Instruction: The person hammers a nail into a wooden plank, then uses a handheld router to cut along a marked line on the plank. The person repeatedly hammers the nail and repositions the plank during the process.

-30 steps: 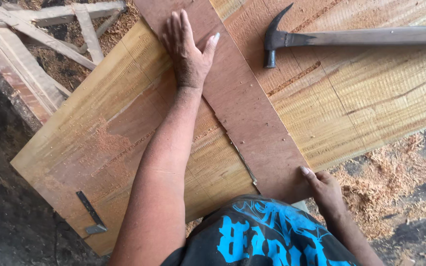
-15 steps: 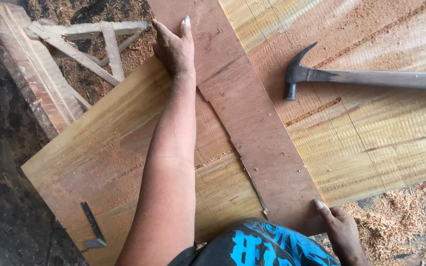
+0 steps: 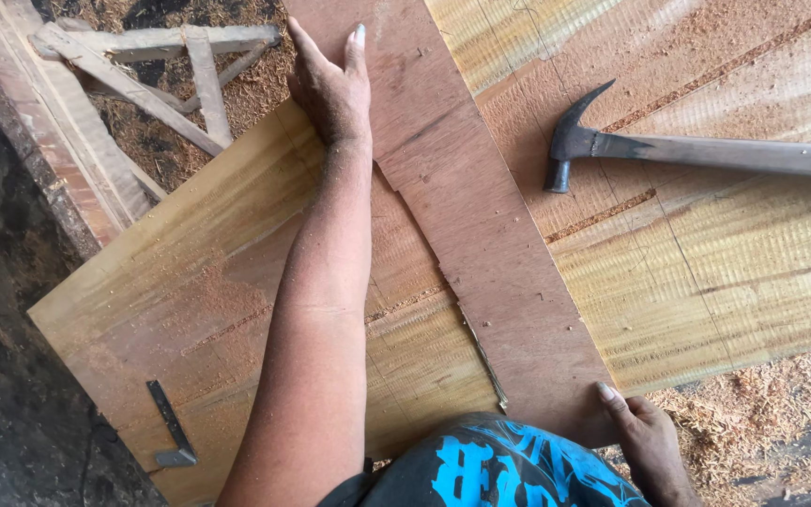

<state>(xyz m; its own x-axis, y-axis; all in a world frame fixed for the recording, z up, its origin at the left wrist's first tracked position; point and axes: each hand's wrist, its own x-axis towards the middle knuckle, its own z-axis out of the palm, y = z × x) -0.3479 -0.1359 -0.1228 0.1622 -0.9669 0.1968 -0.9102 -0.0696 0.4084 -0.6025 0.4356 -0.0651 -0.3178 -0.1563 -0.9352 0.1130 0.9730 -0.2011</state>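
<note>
A long reddish-brown plywood strip (image 3: 481,216) lies slantwise across a wide yellowish wooden board (image 3: 706,272). My left hand (image 3: 330,89) is stretched out and rests palm down on the strip's far left edge, where it meets the board's far edge. My right hand (image 3: 645,437) grips the strip's near right corner at the board's near edge, thumb on top. The strip's left edge is ragged and splintered near the middle.
A claw hammer (image 3: 612,145) lies on the board to the right of the strip, handle running off right. A small metal bracket (image 3: 171,427) lies near the board's front left corner. Scrap wood pieces (image 3: 171,75) and sawdust lie at far left; shavings (image 3: 772,413) cover the ground at right.
The view has shifted, so everything sits lower and further right in frame. My left hand has slid to the strip's far left edge with fingers closer together; my right hand keeps its hold on the corner.
</note>
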